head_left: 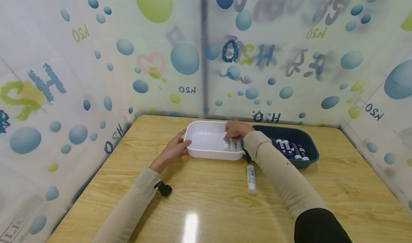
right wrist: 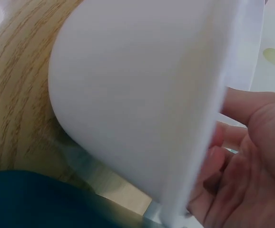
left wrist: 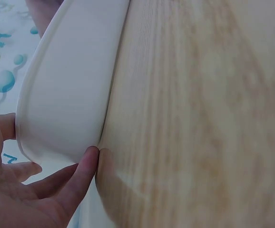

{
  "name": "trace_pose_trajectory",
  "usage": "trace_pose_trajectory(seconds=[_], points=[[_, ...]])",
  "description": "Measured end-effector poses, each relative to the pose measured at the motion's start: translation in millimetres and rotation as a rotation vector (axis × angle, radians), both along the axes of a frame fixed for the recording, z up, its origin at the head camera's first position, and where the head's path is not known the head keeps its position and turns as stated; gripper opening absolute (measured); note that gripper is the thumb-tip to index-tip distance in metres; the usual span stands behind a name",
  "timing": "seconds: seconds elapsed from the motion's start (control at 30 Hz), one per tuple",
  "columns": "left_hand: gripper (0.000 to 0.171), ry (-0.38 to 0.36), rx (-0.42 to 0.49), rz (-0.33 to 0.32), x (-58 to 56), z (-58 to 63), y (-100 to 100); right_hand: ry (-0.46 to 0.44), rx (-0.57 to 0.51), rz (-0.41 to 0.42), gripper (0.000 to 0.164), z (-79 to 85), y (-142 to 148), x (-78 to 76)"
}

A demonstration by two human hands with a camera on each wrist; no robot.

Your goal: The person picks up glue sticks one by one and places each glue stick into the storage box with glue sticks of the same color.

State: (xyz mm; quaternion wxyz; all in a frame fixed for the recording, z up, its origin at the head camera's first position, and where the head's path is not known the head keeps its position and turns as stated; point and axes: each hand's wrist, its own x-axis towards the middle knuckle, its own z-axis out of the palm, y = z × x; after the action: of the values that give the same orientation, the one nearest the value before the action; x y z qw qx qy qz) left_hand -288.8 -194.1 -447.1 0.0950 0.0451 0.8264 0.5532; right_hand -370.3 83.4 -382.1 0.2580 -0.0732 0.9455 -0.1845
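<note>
In the head view my left hand [head_left: 172, 149] grips the left end of a white tray [head_left: 206, 154], thumb over the rim. The left wrist view shows its fingertips [left wrist: 87, 159] against the tray's lower edge, close to the tabletop. My right hand [head_left: 237, 129] reaches over the right end of the tray, fingers curled down at the leftmost of several white glue sticks [head_left: 232, 146] lying side by side inside. In the right wrist view the tray wall partly hides these fingers. Another white glue stick [head_left: 251, 179] lies on the table in front of the tray.
A dark teal basket [head_left: 310, 156] stands right of the white tray, partly behind my right forearm. Several dark-bodied sticks with white ends [head_left: 291, 150] lie in it. The wooden table [head_left: 206, 193] meets a patterned curtain [head_left: 206, 57] at the back and sides.
</note>
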Motion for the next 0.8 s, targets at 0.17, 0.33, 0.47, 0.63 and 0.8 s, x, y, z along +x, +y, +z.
trace_pose_trajectory(seconds=[0.17,0.33,0.47,0.63,0.8], points=[[0.070,-0.001,-0.013,0.008,-1.7,-1.7,0,0.002,0.026,0.008,0.046,-0.7,-1,-0.3],[0.069,-0.006,-0.016,0.014,-2.2,-2.6,0,0.008,0.007,0.004,0.041,-1.1,0,-0.1],[0.070,-0.003,-0.014,0.010,-2.2,-2.8,0,0.033,-0.012,0.018,0.035,0.5,4,0.2],[0.069,-0.007,-0.019,0.014,-2.7,-3.2,0,0.086,-0.021,0.074,0.032,6.9,10,3.4],[0.069,-0.004,-0.011,0.013,-3.5,-3.6,-1,0.130,-0.038,0.128,0.037,21.4,17,13.3]])
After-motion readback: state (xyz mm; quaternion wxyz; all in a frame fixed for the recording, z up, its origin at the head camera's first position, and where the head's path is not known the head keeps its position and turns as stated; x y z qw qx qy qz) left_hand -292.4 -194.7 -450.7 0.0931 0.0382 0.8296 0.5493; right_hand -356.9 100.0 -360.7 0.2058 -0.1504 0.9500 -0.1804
